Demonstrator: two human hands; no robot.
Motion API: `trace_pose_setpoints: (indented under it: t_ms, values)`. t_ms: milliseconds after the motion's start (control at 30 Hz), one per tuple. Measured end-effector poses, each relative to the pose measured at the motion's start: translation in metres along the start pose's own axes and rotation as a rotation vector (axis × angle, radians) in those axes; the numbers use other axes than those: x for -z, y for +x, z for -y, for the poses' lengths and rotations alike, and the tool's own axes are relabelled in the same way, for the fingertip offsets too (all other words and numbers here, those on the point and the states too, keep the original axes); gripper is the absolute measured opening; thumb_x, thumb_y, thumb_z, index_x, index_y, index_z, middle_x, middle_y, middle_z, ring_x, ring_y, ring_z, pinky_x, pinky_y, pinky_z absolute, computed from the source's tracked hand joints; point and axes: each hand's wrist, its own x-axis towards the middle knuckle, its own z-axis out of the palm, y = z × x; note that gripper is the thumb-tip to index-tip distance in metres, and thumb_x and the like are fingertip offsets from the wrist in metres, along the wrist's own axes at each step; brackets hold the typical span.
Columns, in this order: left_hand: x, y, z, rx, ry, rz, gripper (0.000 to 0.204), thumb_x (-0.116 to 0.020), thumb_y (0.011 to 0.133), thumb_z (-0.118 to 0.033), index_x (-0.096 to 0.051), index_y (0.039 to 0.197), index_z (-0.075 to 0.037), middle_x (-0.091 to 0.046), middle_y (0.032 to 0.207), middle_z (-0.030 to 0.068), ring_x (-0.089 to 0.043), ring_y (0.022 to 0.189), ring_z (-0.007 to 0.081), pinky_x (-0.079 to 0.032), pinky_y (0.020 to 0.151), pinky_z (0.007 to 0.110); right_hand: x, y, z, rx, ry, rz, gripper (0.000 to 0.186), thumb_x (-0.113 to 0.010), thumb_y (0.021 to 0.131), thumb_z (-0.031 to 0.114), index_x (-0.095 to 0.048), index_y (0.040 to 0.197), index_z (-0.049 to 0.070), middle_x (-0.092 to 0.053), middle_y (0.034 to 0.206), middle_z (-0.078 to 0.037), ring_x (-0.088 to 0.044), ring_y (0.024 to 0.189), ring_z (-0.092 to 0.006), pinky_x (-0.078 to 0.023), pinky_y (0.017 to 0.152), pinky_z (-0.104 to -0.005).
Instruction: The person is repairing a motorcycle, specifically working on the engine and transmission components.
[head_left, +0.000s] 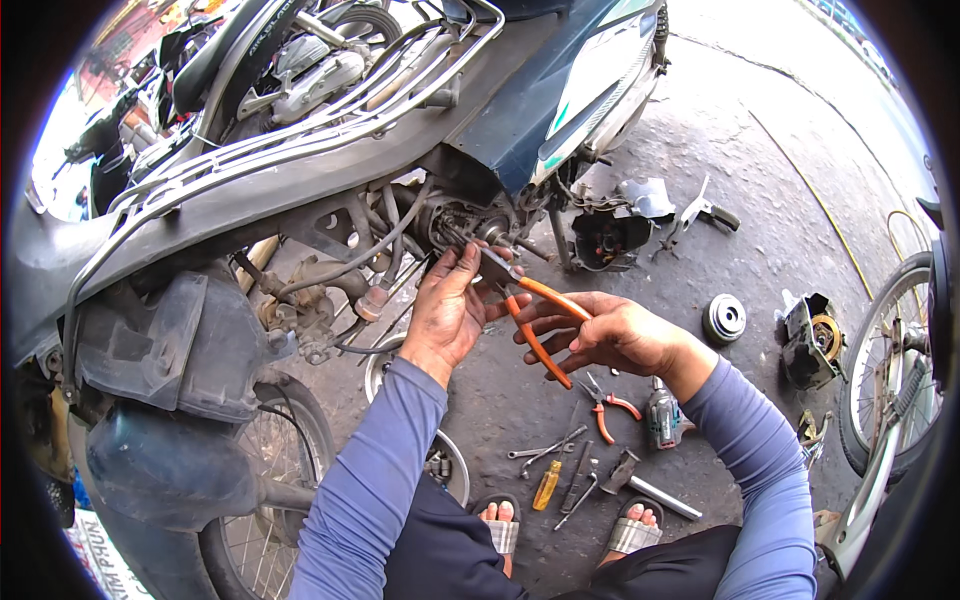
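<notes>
Pliers [530,320] against cramped engine [455,225]

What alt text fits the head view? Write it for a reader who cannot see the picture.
The right hand holds orange-handled metal pliers whose jaws point into the exposed engine side of a dark blue motor scooter, while the left hand rests at the same spot. A yellow-handled screwdriver and metal wrenches lie on the grey concrete ground.
</notes>
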Motion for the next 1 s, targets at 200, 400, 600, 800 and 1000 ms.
trace_pose_setpoints:
  t_ms: [200,400,600,800,1000]
  values:
    - [-0.006,0.005,0.003,-0.036,-0.039,0.019,0.025,-0.053,0.100,-0.033,-0.061,0.108,-0.012,-0.066,0.110,0.0085,-0.066,0.103,0.0242,-0.060,0.081,0.050,-0.009,-0.007,0.039,-0.096,-0.170,-0.110,0.064,-0.051,0.073,0.006,-0.050,0.137,0.001,-0.062,0.119,-0.014,-0.065,0.102,-0.0236,-0.054,0.087,-0.0395]
    - [-0.015,0.006,0.004,-0.075,-0.019,0.008,0.024,-0.050,0.101,-0.034,-0.060,0.106,-0.012,-0.066,0.111,0.0083,-0.066,0.103,0.0231,-0.059,0.084,0.048,-0.008,-0.009,0.068,-0.155,-0.240,-0.105,0.057,-0.051,0.076,0.010,-0.054,0.131,-0.002,-0.063,0.118,-0.015,-0.066,0.103,-0.0258,-0.056,0.086,-0.0426]
    - [-0.011,0.005,0.006,-0.075,-0.028,0.008,0.022,-0.050,0.101,-0.032,-0.059,0.108,-0.013,-0.066,0.112,0.0094,-0.066,0.103,0.0234,-0.059,0.084,0.048,-0.006,-0.008,0.051,-0.133,-0.146,-0.119,0.061,-0.049,0.071,0.004,-0.053,0.132,-0.003,-0.058,0.129,-0.017,-0.062,0.114,-0.0295,-0.053,0.089,-0.0455]
    - [-0.005,0.007,0.005,-0.056,-0.074,0.030,0.023,-0.050,0.101,-0.032,-0.059,0.108,-0.012,-0.065,0.112,0.0099,-0.065,0.106,0.0241,-0.059,0.085,0.048,-0.007,-0.007,0.053,-0.135,-0.123,-0.081,0.063,-0.051,0.070,0.005,-0.052,0.132,-0.005,-0.057,0.130,-0.019,-0.062,0.115,-0.0313,-0.053,0.090,-0.0473]
    - [-0.009,0.010,0.003,-0.076,-0.094,0.042,0.026,-0.052,0.100,-0.033,-0.060,0.109,-0.011,-0.067,0.110,0.0101,-0.068,0.098,0.0255,-0.059,0.082,0.044,-0.007,-0.004,0.079,-0.161,-0.181,-0.094,0.052,-0.053,0.072,0.007,-0.057,0.123,-0.007,-0.064,0.116,-0.020,-0.065,0.105,-0.0294,-0.056,0.084,-0.0448]
